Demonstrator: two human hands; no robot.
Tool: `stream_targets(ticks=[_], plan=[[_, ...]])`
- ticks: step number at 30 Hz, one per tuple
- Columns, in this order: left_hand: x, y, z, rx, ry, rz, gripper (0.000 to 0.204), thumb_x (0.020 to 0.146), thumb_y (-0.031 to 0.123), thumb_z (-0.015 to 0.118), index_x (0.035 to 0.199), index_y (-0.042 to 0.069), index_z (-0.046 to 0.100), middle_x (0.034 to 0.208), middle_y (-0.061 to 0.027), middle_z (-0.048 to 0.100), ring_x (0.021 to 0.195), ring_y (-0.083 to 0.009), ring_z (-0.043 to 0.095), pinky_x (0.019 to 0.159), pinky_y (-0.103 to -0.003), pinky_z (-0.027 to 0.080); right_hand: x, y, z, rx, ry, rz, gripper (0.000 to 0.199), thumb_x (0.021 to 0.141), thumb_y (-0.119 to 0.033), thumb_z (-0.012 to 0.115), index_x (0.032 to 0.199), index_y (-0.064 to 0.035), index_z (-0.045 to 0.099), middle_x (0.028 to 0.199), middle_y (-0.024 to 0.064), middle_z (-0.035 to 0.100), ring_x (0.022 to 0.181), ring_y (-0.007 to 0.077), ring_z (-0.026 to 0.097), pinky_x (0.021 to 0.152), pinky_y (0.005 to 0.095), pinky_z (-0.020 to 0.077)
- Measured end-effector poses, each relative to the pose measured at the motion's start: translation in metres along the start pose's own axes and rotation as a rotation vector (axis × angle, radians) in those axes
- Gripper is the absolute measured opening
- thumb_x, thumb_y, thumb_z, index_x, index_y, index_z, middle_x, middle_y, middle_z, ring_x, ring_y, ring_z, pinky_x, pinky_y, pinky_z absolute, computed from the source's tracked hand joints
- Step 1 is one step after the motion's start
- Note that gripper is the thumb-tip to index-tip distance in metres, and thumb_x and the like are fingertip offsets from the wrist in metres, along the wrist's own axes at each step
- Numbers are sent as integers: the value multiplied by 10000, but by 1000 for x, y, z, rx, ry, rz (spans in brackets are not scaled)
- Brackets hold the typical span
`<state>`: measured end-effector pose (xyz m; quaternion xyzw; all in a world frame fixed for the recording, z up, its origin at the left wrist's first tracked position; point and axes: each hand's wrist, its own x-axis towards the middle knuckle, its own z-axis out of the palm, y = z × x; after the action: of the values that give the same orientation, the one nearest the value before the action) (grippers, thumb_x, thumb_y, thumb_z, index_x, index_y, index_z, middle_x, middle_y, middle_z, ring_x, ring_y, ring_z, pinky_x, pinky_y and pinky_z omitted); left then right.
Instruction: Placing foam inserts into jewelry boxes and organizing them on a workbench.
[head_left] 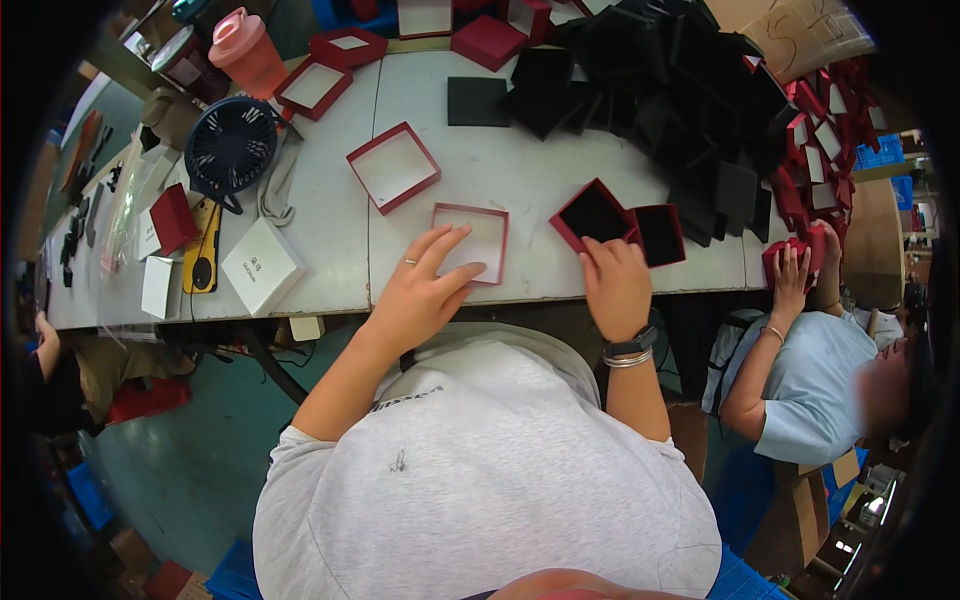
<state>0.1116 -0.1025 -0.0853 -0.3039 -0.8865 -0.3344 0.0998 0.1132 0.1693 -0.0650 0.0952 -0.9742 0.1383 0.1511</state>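
Observation:
My left hand [420,290] rests at the near table edge, fingers spread, touching a red-rimmed shallow box with a white inside [480,232]. My right hand [615,282] lies flat on the table just below a red box with a black insert [594,214]. A second red box with a black insert [660,233] sits touching it on the right. Another red box with a white inside [392,166] lies farther back. Neither hand grips anything.
A heap of black inserts [650,90] and a stack of red boxes [820,130] fill the back right. A small black fan [230,145], a pink cup [248,50] and white boxes [262,265] stand at left. A co-worker's hands [795,270] work at right.

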Motion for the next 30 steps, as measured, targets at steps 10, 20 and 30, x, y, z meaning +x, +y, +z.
stream_targets(ticks=[10, 20, 30], plan=[[12, 0, 0, -175, -25, -253, 923, 633, 157, 839, 1423, 122, 363, 1465, -163, 317, 1308, -392, 346, 1065, -454, 352, 79, 5, -1, 231, 94, -103, 559, 738, -266, 775, 1234, -101, 576, 1212, 147, 555, 1151, 353, 470, 992, 485, 364], [14, -8, 9, -297, -4, -336, 1010, 616, 183, 848, 1450, 56, 292, 1425, -187, 385, 1261, -389, 411, 1067, -434, 336, 193, 10, 56, 72, -68, -36, 337, 820, -248, 641, 1157, -255, 656, 1010, 86, 661, 1009, 314, 600, 1010, 462, 352], [20, -16, 0, -231, -131, -168, 1160, 536, 177, 877, 1492, 94, 225, 1469, -137, 372, 1346, -322, 359, 1106, -443, 229, 39, -34, 12, 261, -385, -562, 622, 680, -11, 677, 1282, -124, 569, 1357, 116, 519, 1314, 317, 433, 1094, 470, 331]])
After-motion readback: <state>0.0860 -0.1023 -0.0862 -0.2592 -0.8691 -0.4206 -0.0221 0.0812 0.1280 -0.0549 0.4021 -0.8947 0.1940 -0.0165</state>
